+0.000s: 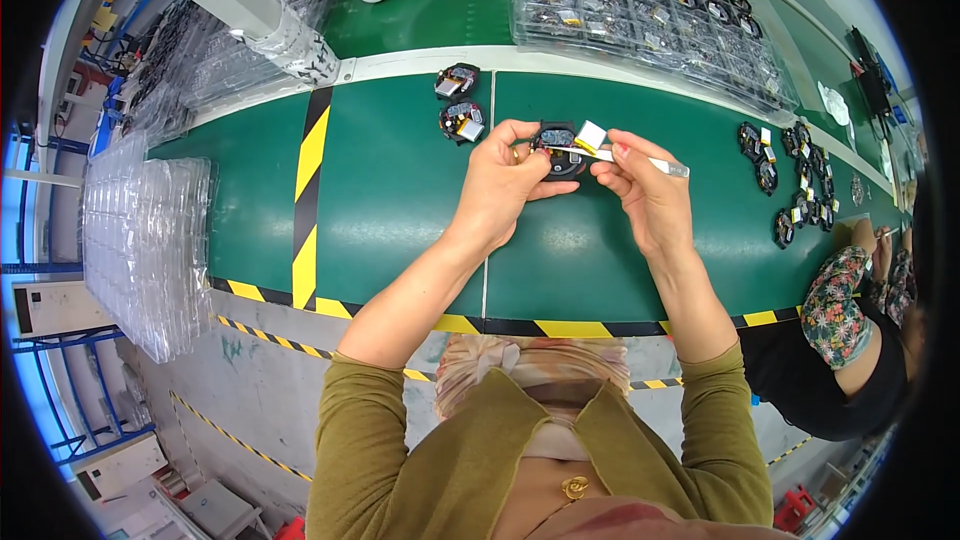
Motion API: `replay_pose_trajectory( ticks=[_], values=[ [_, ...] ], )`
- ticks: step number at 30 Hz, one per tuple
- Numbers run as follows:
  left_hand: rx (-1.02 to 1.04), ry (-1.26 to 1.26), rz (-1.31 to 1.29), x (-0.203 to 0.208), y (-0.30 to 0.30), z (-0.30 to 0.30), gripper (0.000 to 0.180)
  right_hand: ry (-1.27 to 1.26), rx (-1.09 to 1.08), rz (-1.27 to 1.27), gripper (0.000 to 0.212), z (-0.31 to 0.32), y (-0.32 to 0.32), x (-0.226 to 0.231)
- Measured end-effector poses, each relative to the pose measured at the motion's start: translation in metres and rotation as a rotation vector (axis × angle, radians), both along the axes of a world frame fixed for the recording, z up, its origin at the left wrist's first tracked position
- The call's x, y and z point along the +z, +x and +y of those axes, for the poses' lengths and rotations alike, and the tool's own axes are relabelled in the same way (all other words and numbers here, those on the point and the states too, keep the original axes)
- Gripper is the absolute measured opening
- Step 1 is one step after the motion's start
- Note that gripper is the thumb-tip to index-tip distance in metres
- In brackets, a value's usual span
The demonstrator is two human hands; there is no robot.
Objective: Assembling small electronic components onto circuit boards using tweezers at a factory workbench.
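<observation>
Above the green table, my left hand (507, 178) is closed around the edge of a small round black electronic module (563, 166) with a circuit board inside. A silver battery pouch (591, 135) with a yellow end stands up at the module's right side. In my right hand (645, 185) is a pair of metal tweezers (668, 168), pinched between thumb and fingers. Their tip reaches left over the module; whether it touches the board I cannot tell. Two similar black modules, an upper one (457, 81) and a lower one (463, 123), lie left of my hands.
A clear compartment tray (650, 35) full of modules stands at the back. Several more modules (805, 175) lie at the right, near a co-worker's flowered sleeve (838, 305). Stacked clear trays (150, 230) rise at the left. A white post (235, 5) stands at the back left.
</observation>
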State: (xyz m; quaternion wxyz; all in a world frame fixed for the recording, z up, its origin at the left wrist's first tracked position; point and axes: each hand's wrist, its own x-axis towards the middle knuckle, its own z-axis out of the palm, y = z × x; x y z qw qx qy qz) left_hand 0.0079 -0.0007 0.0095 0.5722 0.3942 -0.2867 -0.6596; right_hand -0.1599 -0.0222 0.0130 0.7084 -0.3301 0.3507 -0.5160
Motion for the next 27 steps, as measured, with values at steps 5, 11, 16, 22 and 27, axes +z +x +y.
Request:
replay_pose_trajectory(
  ticks=[5,11,16,22,27],
  values=[
    [0.004,-0.015,-0.011,0.0002,-0.0016,-0.0001,0.020,0.011,-0.009,0.021,0.028,-0.0007,-0.0015,0.0011],
    [-0.014,-0.026,-0.057,-0.0029,-0.0011,-0.0004,0.019,0.028,-0.009,0.025,0.027,-0.0002,-0.0029,0.0042],
    [0.003,-0.012,-0.039,-0.0021,-0.0005,-0.0003,0.019,0.008,-0.018,-0.002,0.027,0.0027,0.0033,0.0049],
    [0.005,0.003,-0.019,0.0002,-0.0002,-0.0003,0.019,-0.001,-0.011,-0.033,0.028,0.0029,0.0030,0.0027],
    [0.009,0.003,-0.013,0.0003,-0.0005,0.0002,0.019,0.014,-0.014,-0.029,0.028,0.0023,0.0027,0.0012]
  ],
)
